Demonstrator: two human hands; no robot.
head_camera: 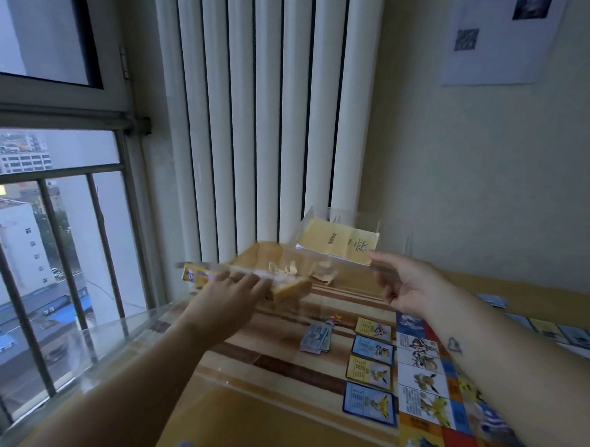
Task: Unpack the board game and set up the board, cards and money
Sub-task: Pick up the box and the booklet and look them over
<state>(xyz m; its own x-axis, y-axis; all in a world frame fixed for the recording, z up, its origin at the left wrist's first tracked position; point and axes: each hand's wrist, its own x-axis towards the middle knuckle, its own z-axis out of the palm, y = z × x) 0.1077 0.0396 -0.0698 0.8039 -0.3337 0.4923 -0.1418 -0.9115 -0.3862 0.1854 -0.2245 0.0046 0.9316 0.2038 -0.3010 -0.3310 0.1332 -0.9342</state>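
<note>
Box (pixel 292 287), board game, yellow card, long and flat. At far left of bench (pixel 262 407), near the corner by window (pixel 50 229) and radiator (pixel 257 120). Blurred in view, print illegible. Left hand (pixel 233 293) lies on it, fingers across the top face. Whether that grip clasps the box or only presses on it cannot be told thru the blur. Right hand (pixel 402 282) is apart from it to the right, grip open, fingers loosely spread, nothing seen in it.

Handling (est.): light, esp. w/ most contents already out. Thin card walls, stiff enough but apt to dent or bow if squeezed mid-span. Glossy print, prob. a bit slick. Best taken by the long edges, thumb one side and fingers the other, or w/ two hands at the ends. Keep level in case loose bits are inside.

Also on bench:
- board (pixel 422 381), unfolded, along right side
- cards (pixel 372 358), four in a column, face up, just beside board's left edge
- money (pixel 315 339), small pile of notes, left of cards
- tokens (pixel 331 318), small, coloured, betw. money and box
- booklet (pixel 337 240), yellow, at back, seen within clear case (pixel 341 210) by radiator

Obstructions: clear case walls stand near box, hard to see, easy to knock. Bench edge and window are close on left. Laid-out cards and money lie near any path back toward the person.
</note>
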